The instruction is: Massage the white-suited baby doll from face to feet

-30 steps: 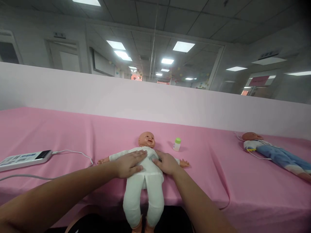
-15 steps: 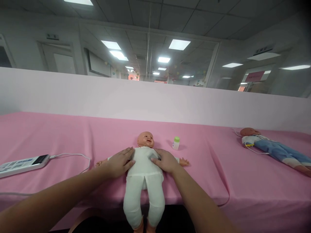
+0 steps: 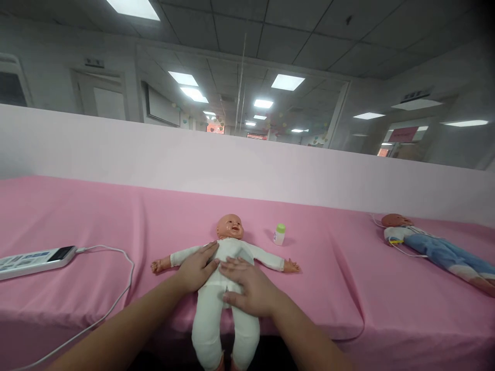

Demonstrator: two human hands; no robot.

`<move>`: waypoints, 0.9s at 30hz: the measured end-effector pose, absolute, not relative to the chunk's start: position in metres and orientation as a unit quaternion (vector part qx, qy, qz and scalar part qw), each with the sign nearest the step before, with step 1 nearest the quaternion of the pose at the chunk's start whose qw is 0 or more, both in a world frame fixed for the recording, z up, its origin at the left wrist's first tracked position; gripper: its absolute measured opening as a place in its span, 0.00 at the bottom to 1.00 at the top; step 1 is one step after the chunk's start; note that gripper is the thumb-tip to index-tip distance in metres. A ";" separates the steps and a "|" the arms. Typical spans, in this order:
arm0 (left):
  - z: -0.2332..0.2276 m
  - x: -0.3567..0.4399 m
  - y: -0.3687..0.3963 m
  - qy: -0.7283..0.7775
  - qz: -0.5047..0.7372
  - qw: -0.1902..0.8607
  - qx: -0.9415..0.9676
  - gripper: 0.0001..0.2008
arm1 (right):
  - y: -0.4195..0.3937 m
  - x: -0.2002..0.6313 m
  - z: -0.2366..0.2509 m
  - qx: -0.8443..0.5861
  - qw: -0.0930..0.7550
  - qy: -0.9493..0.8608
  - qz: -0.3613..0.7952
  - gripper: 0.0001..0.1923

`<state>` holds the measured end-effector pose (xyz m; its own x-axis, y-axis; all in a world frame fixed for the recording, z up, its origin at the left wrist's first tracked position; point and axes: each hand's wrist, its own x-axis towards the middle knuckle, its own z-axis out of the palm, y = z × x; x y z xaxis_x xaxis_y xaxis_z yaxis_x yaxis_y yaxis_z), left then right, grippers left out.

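Observation:
A baby doll (image 3: 243, 252) in a white long-sleeved top and white trousers lies on its back, arms spread and legs toward me. My left hand (image 3: 198, 267) rests on the left side of its chest, fingers stretched out. Lower down, my right hand (image 3: 251, 288) lies across the belly and the top of the leg, its fingers extended and the thumb apart. Neither hand grasps anything. Beyond the doll's outstretched arm on the right stands a small bottle (image 3: 279, 235) with a green cap.
Pink cloth (image 3: 320, 288) covers the table. A white device (image 3: 38, 262) with a dark screen and a cable (image 3: 129, 281) lies at the left. Another doll (image 3: 436, 247) in blue trousers, with thin tubes, lies at the right. Behind the table runs a white partition (image 3: 247, 165).
My right hand has moved from the doll's upper chest down to its belly and upper leg. My left hand has shifted slightly inward on the chest. The view has tilted a little.

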<state>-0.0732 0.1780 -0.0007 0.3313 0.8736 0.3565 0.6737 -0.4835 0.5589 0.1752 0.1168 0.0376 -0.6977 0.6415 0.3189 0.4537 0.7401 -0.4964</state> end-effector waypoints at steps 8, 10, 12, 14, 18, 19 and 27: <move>-0.001 -0.074 0.176 0.466 0.357 0.206 0.783 0.32 | 0.181 0.174 0.038 -0.409 0.218 -0.867 0.183 0.42; -0.001 -0.074 0.175 0.462 0.366 0.222 0.777 0.32 | 0.183 0.173 0.033 -0.434 0.241 -0.848 0.188 0.41; 0.000 -0.074 0.173 0.461 0.363 0.230 0.777 0.32 | 0.181 0.175 0.029 -0.449 0.261 -0.834 0.185 0.40; 0.003 -0.074 0.172 0.465 0.356 0.231 0.777 0.32 | 0.181 0.183 0.026 -0.473 0.279 -0.816 0.179 0.37; 0.012 -0.072 0.164 0.490 0.330 0.211 0.779 0.30 | 0.189 0.204 0.022 -0.545 0.278 -0.767 0.192 0.24; 0.016 -0.072 0.159 0.492 0.329 0.209 0.779 0.30 | 0.192 0.208 0.021 -0.559 0.271 -0.759 0.196 0.24; 0.060 -0.044 0.095 0.297 0.204 0.232 0.903 0.30 | 0.200 0.212 0.018 -0.591 0.251 -0.747 0.171 0.25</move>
